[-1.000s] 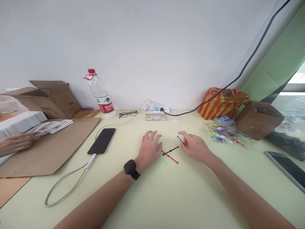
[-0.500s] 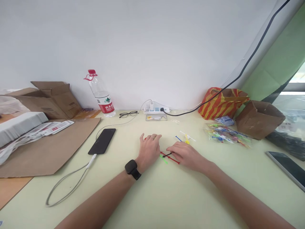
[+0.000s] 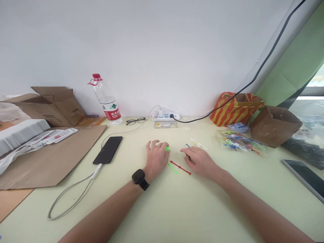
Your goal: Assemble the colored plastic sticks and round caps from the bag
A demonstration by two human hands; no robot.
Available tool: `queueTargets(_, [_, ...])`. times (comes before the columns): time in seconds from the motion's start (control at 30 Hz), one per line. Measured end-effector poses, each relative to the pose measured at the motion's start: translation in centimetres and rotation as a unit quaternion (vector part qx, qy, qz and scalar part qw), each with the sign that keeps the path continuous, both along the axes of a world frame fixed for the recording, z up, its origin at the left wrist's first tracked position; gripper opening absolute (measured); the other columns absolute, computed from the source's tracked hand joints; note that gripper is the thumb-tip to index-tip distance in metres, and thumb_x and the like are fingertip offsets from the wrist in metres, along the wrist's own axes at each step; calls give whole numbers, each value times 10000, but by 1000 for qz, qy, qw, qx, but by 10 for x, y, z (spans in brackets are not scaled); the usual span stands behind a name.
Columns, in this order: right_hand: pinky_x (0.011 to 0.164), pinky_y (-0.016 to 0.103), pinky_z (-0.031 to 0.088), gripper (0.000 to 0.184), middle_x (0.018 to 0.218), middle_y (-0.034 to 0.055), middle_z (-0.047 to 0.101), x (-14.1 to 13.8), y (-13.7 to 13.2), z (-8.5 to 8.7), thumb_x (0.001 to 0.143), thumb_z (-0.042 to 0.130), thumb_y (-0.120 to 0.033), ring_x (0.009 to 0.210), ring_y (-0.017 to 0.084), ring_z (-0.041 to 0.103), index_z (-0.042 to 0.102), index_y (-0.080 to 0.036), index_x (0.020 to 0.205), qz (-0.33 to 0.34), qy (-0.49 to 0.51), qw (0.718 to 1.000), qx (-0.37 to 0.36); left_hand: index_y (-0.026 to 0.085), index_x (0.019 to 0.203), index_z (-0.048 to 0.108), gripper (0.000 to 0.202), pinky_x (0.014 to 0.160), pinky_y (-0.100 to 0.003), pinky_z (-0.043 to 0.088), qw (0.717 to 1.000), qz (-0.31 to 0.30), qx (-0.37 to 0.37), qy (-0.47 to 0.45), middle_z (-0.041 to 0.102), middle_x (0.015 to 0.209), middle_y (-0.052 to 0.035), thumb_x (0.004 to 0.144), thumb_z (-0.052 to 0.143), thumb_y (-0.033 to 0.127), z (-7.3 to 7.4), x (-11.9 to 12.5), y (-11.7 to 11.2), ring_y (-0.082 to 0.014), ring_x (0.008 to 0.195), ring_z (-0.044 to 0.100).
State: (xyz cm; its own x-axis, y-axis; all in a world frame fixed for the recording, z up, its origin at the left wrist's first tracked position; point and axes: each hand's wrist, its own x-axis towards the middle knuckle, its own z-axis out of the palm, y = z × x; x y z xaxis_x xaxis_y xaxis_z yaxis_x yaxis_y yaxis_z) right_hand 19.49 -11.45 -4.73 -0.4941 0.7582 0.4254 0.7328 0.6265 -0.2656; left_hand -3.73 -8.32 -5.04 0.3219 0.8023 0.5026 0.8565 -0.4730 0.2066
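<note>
My left hand, with a black watch on the wrist, has its thumb and index finger at a small bright green plastic piece; its other fingers curl over the table. My right hand is pinched on a thin black plastic stick, mostly covered by the fingers. Between the hands lie a red stick with arrow-like ends and a light green stick. Just beyond the right hand are a blue stick, a yellow piece and white sticks, partly hidden.
A phone on a charging cable and cardboard lie left. At the back stand a water bottle, glasses and a power strip. Bagged plastic pieces, a striped bag and a tablet are right.
My right hand has drawn back slightly with the black stick, away from the red stick, and now covers most of it. A green piece now shows at my left fingertips.
</note>
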Motion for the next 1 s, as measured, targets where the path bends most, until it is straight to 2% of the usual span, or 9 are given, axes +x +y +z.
queueTargets(0.13, [796, 364, 514, 225, 947, 66, 734, -14, -10, 4, 1006, 488, -169, 889, 225, 676, 654, -215, 1151, 82, 7, 996, -23, 263, 1017, 656, 136, 1010, -522, 377, 998, -13, 44, -42, 773, 955, -50, 925, 632, 166, 6, 2, -2, -316, 1090, 614])
queueTargets(0.2, [780, 349, 516, 237, 929, 66, 726, -22, -17, 7, 1022, 474, -188, 883, 219, 673, 645, -215, 1184, 110, 7, 993, -41, 269, 990, 669, 130, 965, -485, 392, 996, -11, 67, -56, 770, 972, -40, 928, 632, 161, 8, 2, -2, -298, 1047, 617])
queueTargets(0.37, [929, 365, 528, 374, 1207, 111, 704, -28, -24, 7, 996, 498, -137, 1121, 235, 653, 577, -216, 1353, 159, 12, 985, -73, 278, 980, 692, 128, 923, -436, 394, 989, 2, 98, -113, 764, 952, -16, 927, 661, 165, 7, 3, -1, -272, 1035, 601])
queueTargets(0.63, [817, 313, 532, 349, 979, 63, 692, -25, -22, 3, 971, 507, -74, 959, 201, 649, 621, -224, 1265, 151, 62, 980, -112, 262, 982, 702, 78, 833, -372, 465, 976, -15, 63, -206, 727, 941, -23, 930, 669, 214, 5, 2, 4, -234, 971, 601])
queueTargets(0.8, [840, 327, 530, 359, 1063, 73, 672, -23, -24, 9, 995, 449, -84, 966, 199, 638, 576, -235, 1294, 119, 75, 980, -139, 249, 982, 696, 69, 787, -345, 513, 966, -31, 36, -253, 680, 905, -38, 931, 651, 238, 6, 0, 5, -220, 921, 615])
queueTargets(0.9, [840, 333, 532, 391, 1050, 70, 674, -22, -23, 10, 976, 484, -87, 945, 203, 644, 558, -238, 1329, 110, 67, 981, -144, 238, 979, 684, 61, 748, -325, 519, 955, -44, 31, -290, 663, 895, -36, 931, 651, 256, 7, 2, 5, -193, 853, 631])
queueTargets(1.0, [823, 328, 524, 371, 1017, 63, 682, -22, -22, 10, 960, 484, -66, 937, 205, 643, 590, -231, 1274, 114, 49, 984, -128, 229, 984, 667, 105, 708, -306, 518, 944, -47, 19, -326, 662, 847, -16, 917, 689, 307, 7, 3, 5, -162, 753, 614])
